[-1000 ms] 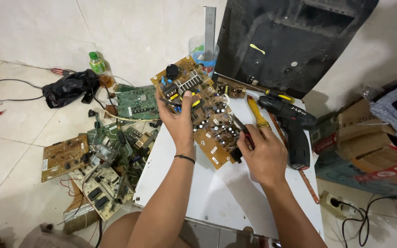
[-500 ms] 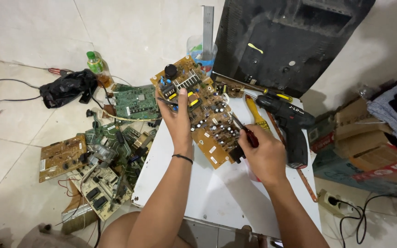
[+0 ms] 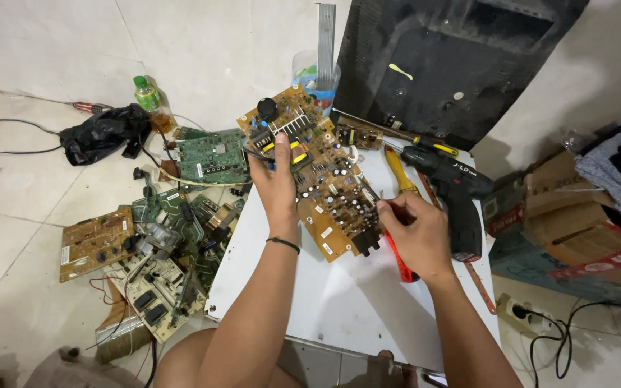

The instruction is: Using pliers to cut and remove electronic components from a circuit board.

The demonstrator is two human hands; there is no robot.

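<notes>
Bright, even indoor light, soft shadows under the arms, sharp focus, slight wide-angle edge bending.

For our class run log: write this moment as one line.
left hand: holds board | right hand: red-handled tool at board edge | drill: on table

Brown cardboard box, red-banded, stands far right.

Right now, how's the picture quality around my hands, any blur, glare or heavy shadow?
Head view: light is soft and even; the brown circuit board and left hand are sharp. The right hand is slightly soft at the fingers. Both arms throw faint shadows on the white table, with no strong glare there. The frame edges bow a little from the wide lens.
</notes>
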